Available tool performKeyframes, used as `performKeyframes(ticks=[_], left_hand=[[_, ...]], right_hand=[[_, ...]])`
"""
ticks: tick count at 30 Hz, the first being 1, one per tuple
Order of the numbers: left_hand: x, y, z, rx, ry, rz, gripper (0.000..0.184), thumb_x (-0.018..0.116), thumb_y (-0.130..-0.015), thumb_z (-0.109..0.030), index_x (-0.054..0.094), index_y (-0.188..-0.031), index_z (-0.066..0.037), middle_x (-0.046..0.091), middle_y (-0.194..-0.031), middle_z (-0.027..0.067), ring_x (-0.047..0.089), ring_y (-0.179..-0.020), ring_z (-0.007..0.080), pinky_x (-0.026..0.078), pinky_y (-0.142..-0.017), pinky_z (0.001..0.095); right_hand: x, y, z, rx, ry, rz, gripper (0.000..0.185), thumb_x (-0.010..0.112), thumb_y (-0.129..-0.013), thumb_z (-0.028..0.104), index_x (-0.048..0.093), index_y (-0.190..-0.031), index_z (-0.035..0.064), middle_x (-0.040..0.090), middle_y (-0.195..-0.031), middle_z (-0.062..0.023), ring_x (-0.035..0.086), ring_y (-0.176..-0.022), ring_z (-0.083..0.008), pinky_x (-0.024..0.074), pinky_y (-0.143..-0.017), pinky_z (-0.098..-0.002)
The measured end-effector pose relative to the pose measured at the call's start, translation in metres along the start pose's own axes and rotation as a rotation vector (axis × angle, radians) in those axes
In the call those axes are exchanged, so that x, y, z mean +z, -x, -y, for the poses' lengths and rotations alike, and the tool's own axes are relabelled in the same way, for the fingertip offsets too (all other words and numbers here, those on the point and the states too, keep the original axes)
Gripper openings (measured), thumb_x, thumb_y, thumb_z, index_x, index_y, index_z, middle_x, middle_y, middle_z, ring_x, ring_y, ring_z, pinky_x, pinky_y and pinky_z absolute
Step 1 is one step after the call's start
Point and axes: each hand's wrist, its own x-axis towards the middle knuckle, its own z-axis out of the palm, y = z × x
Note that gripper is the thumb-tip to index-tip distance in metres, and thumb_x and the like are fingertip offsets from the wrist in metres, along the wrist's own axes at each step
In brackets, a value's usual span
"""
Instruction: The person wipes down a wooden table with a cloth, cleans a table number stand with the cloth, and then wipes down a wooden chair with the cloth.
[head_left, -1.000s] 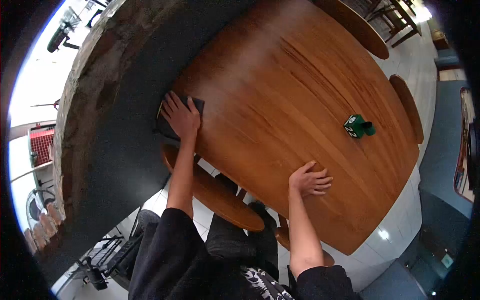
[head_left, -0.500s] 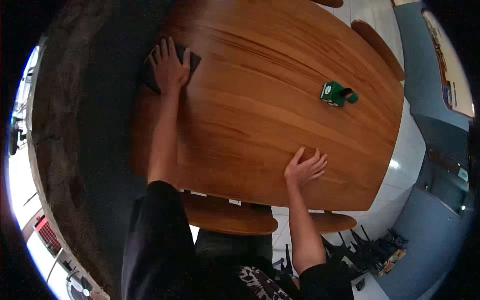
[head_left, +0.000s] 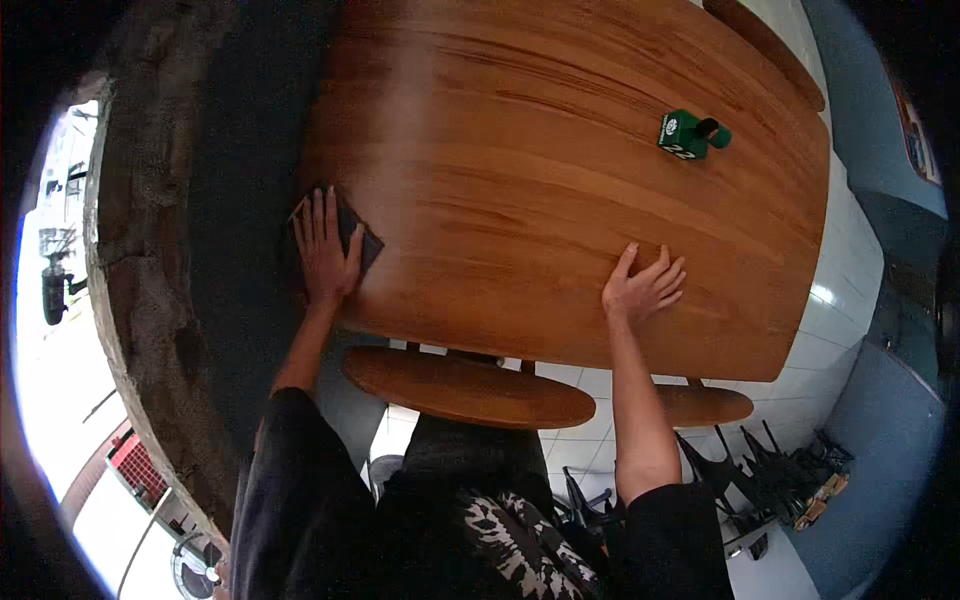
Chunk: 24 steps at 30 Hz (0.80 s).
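Observation:
My left hand lies flat on a dark folded cloth at the left end of the wooden table. Its fingers are stretched out over the cloth, which pokes out on both sides of the hand. On the tabletop near the front edge rests my right hand, empty, with its fingers spread. Farther back and to the right of it stands a green box-shaped holder with white markings and a dark round piece on its side.
A dark surface and a rough wall edge run along the table's left side. Wooden stools sit at the near edge, and a bench is at the far right. Black chairs stand on the tiled floor.
My left hand and the cloth have slid along the left end toward the near edge. The view has shifted a little; my right hand stays on the table.

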Motion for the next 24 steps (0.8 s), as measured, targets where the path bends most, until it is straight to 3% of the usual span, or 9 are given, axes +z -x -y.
performKeyframes(ticks=[5,11,13,14,16,17,20,22,24], left_hand=[[0.004,-0.017,-0.013,-0.044,-0.083,0.033,0.065,0.039,-0.098,-0.047,0.023,-0.151,-0.012,0.023,-0.155,0.0157,0.019,-0.143,0.0373,0.013,-0.115,0.0556],[0.011,-0.044,-0.034,-0.292,-0.105,-0.07,0.067,0.033,-0.099,-0.05,0.023,-0.15,-0.008,0.024,-0.154,0.0175,0.02,-0.142,0.039,0.014,-0.115,0.0561],[0.008,-0.016,-0.073,-0.372,-0.136,-0.074,0.068,0.032,-0.099,-0.051,0.022,-0.15,-0.006,0.023,-0.154,0.0184,0.021,-0.142,0.0394,0.014,-0.115,0.0557],[0.003,-0.007,-0.098,-0.376,-0.122,-0.054,0.068,0.031,-0.099,-0.051,0.022,-0.15,-0.006,0.023,-0.154,0.0183,0.021,-0.142,0.0392,0.014,-0.115,0.0558],[0.007,0.011,-0.142,-0.36,-0.084,-0.055,0.068,0.03,-0.1,-0.051,0.021,-0.15,-0.006,0.023,-0.154,0.0182,0.02,-0.142,0.0389,0.014,-0.115,0.0558],[0.01,0.016,-0.161,-0.332,-0.058,-0.056,0.068,0.031,-0.099,-0.05,0.022,-0.15,-0.006,0.024,-0.154,0.018,0.021,-0.142,0.0382,0.014,-0.115,0.0559],[0.009,0.041,-0.212,-0.238,0.003,-0.058,0.067,0.032,-0.099,-0.049,0.024,-0.15,-0.006,0.025,-0.154,0.0177,0.021,-0.142,0.0371,0.014,-0.115,0.0558],[0.012,0.055,-0.243,-0.111,0.049,-0.056,0.065,0.037,-0.098,-0.047,0.026,-0.15,-0.008,0.027,-0.153,0.0156,0.024,-0.141,0.0353,0.015,-0.115,0.0542],[0.01,0.064,-0.245,-0.057,0.108,-0.044,0.066,0.036,-0.098,-0.05,0.026,-0.15,-0.01,0.026,-0.154,0.0145,0.023,-0.142,0.0346,0.016,-0.115,0.054]], right_hand=[[-0.004,-0.007,0.008,0.006,0.006,-0.005,0.068,0.042,-0.095,0.055,0.031,-0.142,0.0082,0.017,-0.153,-0.023,0.011,-0.143,-0.0403,0.0055,-0.115,-0.0577],[-0.004,-0.002,-0.001,0.019,-0.032,0.061,0.076,0.038,-0.093,0.063,0.026,-0.145,0.0099,0.01,-0.156,-0.021,0.003,-0.145,-0.039,0.0003,-0.115,-0.0557],[-0.012,0.008,-0.003,-0.064,-0.055,-0.068,0.065,0.043,-0.095,0.056,0.041,-0.137,0.0068,0.03,-0.149,-0.02,0.022,-0.141,-0.0346,0.0142,-0.116,-0.0524],[-0.025,0.011,0.0,-0.074,-0.068,-0.078,0.065,0.043,-0.095,0.056,0.041,-0.137,0.0068,0.03,-0.149,-0.02,0.022,-0.141,-0.0346,0.0142,-0.116,-0.0524],[-0.069,0.033,0.003,0.172,-1.163,0.136,0.045,0.048,-0.099,0.042,0.057,-0.119,0.0027,0.057,-0.122,-0.0139,0.049,-0.122,-0.0253,0.0351,-0.108,-0.0442],[-0.107,0.054,0.016,0.051,-1.31,0.059,0.031,0.05,-0.1,0.029,0.062,-0.097,0.0008,0.064,-0.092,-0.0051,0.061,-0.097,-0.0173,0.047,-0.094,-0.0359],[-0.25,0.123,0.037,-0.217,-1.776,0.522,0.031,0.042,-0.102,0.024,0.055,-0.084,0.0027,0.058,-0.078,-0.0123,0.064,-0.083,-0.0293,0.0492,-0.087,-0.0482],[-0.322,0.155,0.038,-0.455,-2.17,0.838,0.032,0.046,-0.1,0.027,0.056,-0.083,0.0016,0.059,-0.078,-0.0122,0.063,-0.08,-0.0313,0.0482,-0.084,-0.052],[-0.366,0.16,0.032,-0.709,-2.256,1.026,0.031,0.052,-0.097,0.025,0.062,-0.08,0.0018,0.062,-0.079,-0.0127,0.063,-0.076,-0.0276,0.05,-0.078,-0.0485]])
